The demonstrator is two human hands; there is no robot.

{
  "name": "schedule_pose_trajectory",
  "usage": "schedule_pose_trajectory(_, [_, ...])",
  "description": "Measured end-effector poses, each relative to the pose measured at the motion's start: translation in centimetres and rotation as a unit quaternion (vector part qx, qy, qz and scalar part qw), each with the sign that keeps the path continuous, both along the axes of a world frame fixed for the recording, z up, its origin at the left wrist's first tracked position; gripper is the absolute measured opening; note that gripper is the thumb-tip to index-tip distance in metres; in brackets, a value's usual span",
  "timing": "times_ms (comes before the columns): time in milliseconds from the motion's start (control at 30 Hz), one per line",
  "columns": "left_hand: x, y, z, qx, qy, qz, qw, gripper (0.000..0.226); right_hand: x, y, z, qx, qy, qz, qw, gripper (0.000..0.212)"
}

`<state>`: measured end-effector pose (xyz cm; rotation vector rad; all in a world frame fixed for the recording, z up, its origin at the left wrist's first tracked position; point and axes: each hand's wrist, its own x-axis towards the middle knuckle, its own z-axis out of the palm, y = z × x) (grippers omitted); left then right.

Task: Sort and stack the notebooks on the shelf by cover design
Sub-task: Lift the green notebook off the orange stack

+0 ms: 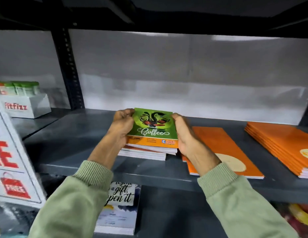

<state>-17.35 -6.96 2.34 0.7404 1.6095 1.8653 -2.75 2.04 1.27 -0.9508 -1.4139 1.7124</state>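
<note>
Left of the lone orange notebook (223, 150), the green Coffee notebook (152, 127) tops a small stack (143, 152), long axis running front-to-back; left hand (122, 127) & right hand (186, 134) clamp its side edges, both equally near, stack directly btwn them

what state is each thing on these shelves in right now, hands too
left hand: gripping the left edge of the coffee notebook
right hand: gripping its right edge
coffee notebook: closed, face up, topmost on a pile
pile beneath: stacked, edges uneven
single orange notebook: closed, flat
orange stack: flat, far right
FitFizz box: open-topped, packets inside
gift notebook: flat, lower shelf
</note>
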Motion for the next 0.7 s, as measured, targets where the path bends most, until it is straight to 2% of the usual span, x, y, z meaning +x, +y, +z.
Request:
schedule_pose_trajectory(100, [-2.4,-0.4,-1.2,-0.049,0.019,0.019,0.998,0.039,-2.5,-1.1,-0.5,0.019,-0.019,0.007,1.0,0.025])
schedule_pose_trajectory(167, [-3.2,-0.4,-2.1,-0.094,0.044,0.021,0.994,0.042,-3.5,-1.4,-0.8,0.065,-0.063,0.007,0.996,0.02])
schedule_pose_trajectory(233, [-3.6,-0.4,-2.3,-0.123,0.069,0.016,0.99,0.035,-4.0,-1.4,-0.7,0.099,-0.103,0.014,0.99,0.028])
schedule_pose_trajectory(300, [-3.4,-0.2,-1.8,-0.149,0.138,0.024,0.979,0.026,-3.7,-1.0,-0.3,0.106,-0.114,0.023,0.988,0.037])
schedule_pose_trajectory(333, [-3.1,0.0,-1.4,-0.15,0.18,0.026,0.972,0.032,-3.2,-0.7,0.1,0.123,-0.12,0.021,0.985,0.042])
schedule_pose_trajectory(400, [-1.6,0.1,-0.5,-0.109,0.223,0.018,0.969,0.046,-1.4,0.5,1.1,0.172,-0.136,-0.008,0.976,0.055])
schedule_pose_trajectory(467, [1.2,0.7,0.3,-0.046,0.21,-0.008,0.977,0.043,1.2,2.2,1.7,0.188,-0.136,-0.044,0.972,0.059])
schedule_pose_trajectory(600, [8.3,3.3,0.3,0.014,0.153,-0.124,0.98,0.029,7.5,5.2,1.3,0.163,-0.145,-0.123,0.968,0.052])
schedule_pose_trajectory(667, [10.8,4.4,-1.0,0.003,0.157,-0.13,0.979,0.018,10.4,6.0,0.5,0.159,-0.172,-0.164,0.958,0.049])
schedule_pose_trajectory(700, [11.8,5.1,-1.8,-0.007,0.17,-0.119,0.978,0.024,11.9,6.3,0.0,0.164,-0.189,-0.179,0.952,0.043])
